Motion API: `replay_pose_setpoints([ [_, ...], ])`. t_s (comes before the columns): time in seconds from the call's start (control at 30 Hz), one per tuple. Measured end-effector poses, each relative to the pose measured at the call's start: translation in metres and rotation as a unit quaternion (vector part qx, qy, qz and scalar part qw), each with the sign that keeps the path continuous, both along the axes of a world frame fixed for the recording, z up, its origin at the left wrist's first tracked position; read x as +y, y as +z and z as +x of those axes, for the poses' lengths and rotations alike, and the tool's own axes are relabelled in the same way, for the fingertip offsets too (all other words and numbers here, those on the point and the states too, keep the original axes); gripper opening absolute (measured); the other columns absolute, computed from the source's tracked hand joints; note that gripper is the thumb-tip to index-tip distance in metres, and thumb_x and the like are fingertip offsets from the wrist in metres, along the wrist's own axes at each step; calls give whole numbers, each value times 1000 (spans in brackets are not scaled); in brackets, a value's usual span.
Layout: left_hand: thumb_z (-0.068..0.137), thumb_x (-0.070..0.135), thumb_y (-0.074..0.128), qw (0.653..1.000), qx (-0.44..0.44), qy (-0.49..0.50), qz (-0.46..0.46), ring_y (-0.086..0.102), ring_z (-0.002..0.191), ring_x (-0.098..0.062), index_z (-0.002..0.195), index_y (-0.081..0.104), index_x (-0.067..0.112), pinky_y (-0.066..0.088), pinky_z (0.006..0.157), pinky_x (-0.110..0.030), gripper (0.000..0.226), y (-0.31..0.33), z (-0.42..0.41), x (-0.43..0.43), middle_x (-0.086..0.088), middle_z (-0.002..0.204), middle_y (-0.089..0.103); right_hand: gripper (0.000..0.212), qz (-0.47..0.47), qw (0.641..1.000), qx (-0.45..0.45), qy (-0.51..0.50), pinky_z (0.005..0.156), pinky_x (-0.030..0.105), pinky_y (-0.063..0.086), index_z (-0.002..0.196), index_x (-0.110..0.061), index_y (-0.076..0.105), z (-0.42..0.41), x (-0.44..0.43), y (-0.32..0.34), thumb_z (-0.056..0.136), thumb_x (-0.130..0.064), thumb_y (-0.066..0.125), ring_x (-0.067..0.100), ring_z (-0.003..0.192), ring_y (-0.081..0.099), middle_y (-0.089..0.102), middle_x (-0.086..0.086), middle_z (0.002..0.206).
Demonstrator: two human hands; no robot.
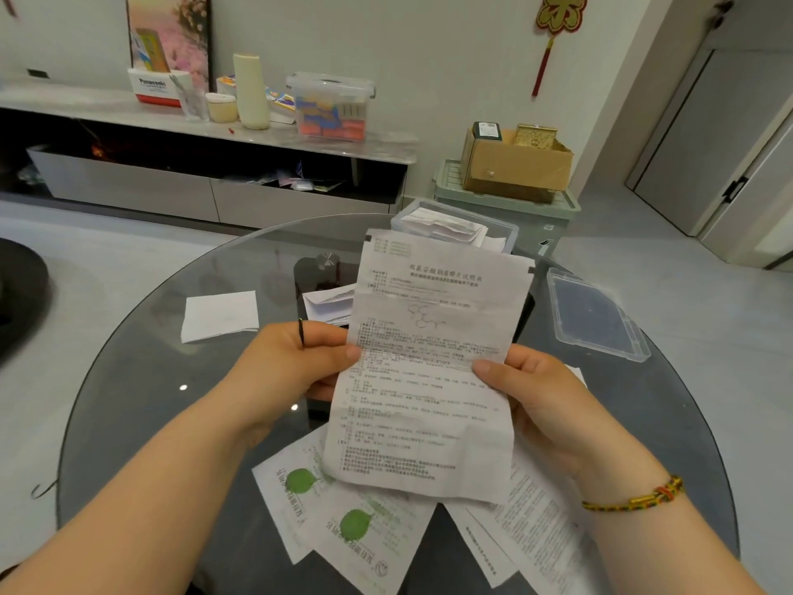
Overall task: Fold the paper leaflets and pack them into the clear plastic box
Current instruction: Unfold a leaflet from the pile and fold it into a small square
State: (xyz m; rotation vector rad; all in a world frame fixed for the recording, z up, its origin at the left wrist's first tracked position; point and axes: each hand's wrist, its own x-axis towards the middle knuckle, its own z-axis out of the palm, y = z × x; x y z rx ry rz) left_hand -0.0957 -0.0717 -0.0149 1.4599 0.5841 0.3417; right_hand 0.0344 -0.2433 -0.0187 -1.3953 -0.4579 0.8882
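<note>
Left hand and right hand each pinch a side edge of an unfolded printed leaflet above the glass table, loose leaflets lying beneath, the clear plastic box at the far edge holding folded papers.

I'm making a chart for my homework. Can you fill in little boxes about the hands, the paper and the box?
Held leaflet: unfolded, printed, held up over the table
Left hand: pinches its left edge
Right hand: pinches its right edge
Clear plastic box: far side of table, open, folded papers inside
Lid: lying on the table, to the right
Waiting leaflets: flat on the glass table, near the person, two with green leaves
</note>
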Motion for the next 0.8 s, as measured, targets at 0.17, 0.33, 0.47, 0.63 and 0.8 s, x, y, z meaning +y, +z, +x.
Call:
replay_pose_setpoints([
  [0.17,84,-3,51,996,-27,-21,-82,69,59,-12,76,71,10,56,53,-20,26,2,-2,1,-4,70,73,22,13,1000,12,-5,55,22,56,83,-11,67,-1,0,2,86,1,48,13,61,68,73,4,73],
  [0.33,82,-5,50,992,-26,-17,-120,67,53,-10,54,73,15,54,47,-20,41,4,-4,-2,-3,62,71,19,17,999,15,-27,45,18,51,72,-9,66,-1,-1,7,79,5,54,11,51,65,70,2,61],
  [0.47,89,-6,41,993,-21,-14,-116,67,52,-12,69,66,6,55,47,-20,34,4,-2,-3,-6,61,71,22,12,999,6,-37,46,19,53,70,-9,66,0,-3,7,82,4,53,11,51,65,70,1,62],
  [0.63,91,14,42,993,-28,-35,-106,66,52,-11,87,62,11,54,46,-21,20,3,-2,-4,-2,64,71,26,3,999,-21,-35,54,22,56,70,-13,68,-1,-3,7,81,5,54,12,58,67,71,2,69],
  [0.8,80,-2,59,995,23,-78,-55,68,60,-9,93,60,18,56,54,-22,23,-3,-1,-7,2,71,73,21,-1,999,-23,-25,55,22,55,93,-20,63,-2,-2,6,84,-4,55,10,59,67,72,-1,69],
])
